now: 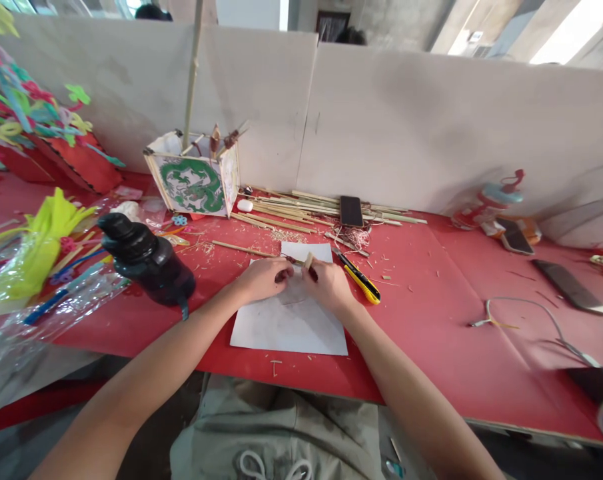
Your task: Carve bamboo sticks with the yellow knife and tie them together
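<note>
Over a white sheet of paper (291,331), both of my hands meet near its far end. My right hand (327,285) is closed on a short pale bamboo piece (308,259) that sticks up between the fingers. A thin dark brown cord (294,260) runs from that piece to my left hand (265,279), whose fingers are pinched on its end. The fingertips are partly hidden, so the exact hold cannot be told. Just right of my right hand lies a yellow and black utility knife (362,280). Beyond my left hand is a thin bamboo stick (244,249).
A black bottle (148,263) stands left of my left forearm. Behind are a lantern frame with a green dragon (194,183), several bamboo strips (281,212) and a phone (351,211). Plastic bags with pipe cleaners (36,260) cover the left; a cable (526,303) lies right.
</note>
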A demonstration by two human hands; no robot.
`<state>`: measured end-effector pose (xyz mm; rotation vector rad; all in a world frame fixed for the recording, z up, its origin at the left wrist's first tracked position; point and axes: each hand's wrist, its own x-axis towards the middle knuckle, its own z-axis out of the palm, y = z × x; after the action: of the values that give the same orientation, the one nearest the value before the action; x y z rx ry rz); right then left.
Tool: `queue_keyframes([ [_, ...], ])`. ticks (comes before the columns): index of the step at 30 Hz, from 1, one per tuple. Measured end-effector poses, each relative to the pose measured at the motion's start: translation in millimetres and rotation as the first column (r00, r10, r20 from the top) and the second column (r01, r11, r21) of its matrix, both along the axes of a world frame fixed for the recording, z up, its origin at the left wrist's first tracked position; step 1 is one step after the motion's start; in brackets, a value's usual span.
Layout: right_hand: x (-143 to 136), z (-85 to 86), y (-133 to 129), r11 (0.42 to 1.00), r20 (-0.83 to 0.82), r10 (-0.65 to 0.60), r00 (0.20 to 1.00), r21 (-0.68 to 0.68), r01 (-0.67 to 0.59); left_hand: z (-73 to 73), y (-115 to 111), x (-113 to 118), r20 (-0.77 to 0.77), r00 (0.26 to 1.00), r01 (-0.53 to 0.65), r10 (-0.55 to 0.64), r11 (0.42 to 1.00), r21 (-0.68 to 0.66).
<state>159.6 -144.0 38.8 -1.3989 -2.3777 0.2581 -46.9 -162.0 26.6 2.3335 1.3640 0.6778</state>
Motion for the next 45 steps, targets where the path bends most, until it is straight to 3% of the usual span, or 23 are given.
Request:
queue_keyframes([
  [2,-5.3,2.7,-7.8,0.982,-0.004,0.187,0.982,-0.029,-0.187,1.4,0.5,-0.4,0.015,1.0,0.024,-0.024,1.0,-0.007],
  [4,-8.3,4.7,-11.5,0.967,0.007,0.251,0.968,-0.053,-0.251,1.4,0.9,-0.7,0.02,0.999,0.034,-0.034,0.999,-0.01],
  [7,-4.1,5.4,-4.7,0.998,0.049,0.043,0.998,-0.054,-0.041,-1.2,1.0,-0.6,0.023,1.0,0.006,-0.006,1.0,-0.004],
  [10,3.7,3.9,5.1,0.99,0.058,-0.142,0.988,0.008,0.141,-3.3,0.8,-0.1,0.032,0.999,-0.003,0.003,1.0,-0.002],
  [12,4.7,2.7,5.0,0.995,0.035,-0.095,0.995,0.015,0.095,-2.7,0.8,0.3,0.035,0.999,0.003,-0.003,1.0,0.003],
  [17,-5.9,2.7,-9.3,0.969,-0.018,0.242,0.97,-0.041,-0.242,1.1,1.2,0.1,0.024,0.999,0.033,-0.033,0.999,-0.011],
  [19,-6.6,2.7,-9.1,0.979,-0.015,0.197,0.98,-0.05,-0.198,0.6,1.3,-0.1,0.018,0.999,0.027,-0.027,1.0,-0.014],
  [24,1.9,-1.1,4.0,0.997,-0.001,-0.077,0.997,0.006,0.077,-2.8,1.3,-0.3,0.021,1.0,0.005,-0.005,1.0,-0.006],
  [26,2.7,-1.9,4.8,0.998,-0.006,-0.062,0.998,0.008,0.062,-2.2,1.1,-0.2,0.017,1.0,0.008,-0.008,1.0,-0.001],
  [32,-3.6,0.5,-4.9,0.982,0.001,0.18,0.984,-0.058,-0.18,3.5,-0.3,0.6,-0.024,0.999,0.021,-0.021,1.0,0.011],
  [37,-3.6,-1.6,-2.9,0.989,0.041,0.113,0.993,-0.097,-0.109,2.7,-0.6,0.5,-0.042,0.999,0.007,-0.007,1.0,0.001],
  [45,-2.4,-2.9,-3.4,0.983,-0.007,0.164,0.986,-0.081,-0.164,-0.3,-1.0,0.4,0.04,0.999,-0.014,0.009,0.993,0.114],
])
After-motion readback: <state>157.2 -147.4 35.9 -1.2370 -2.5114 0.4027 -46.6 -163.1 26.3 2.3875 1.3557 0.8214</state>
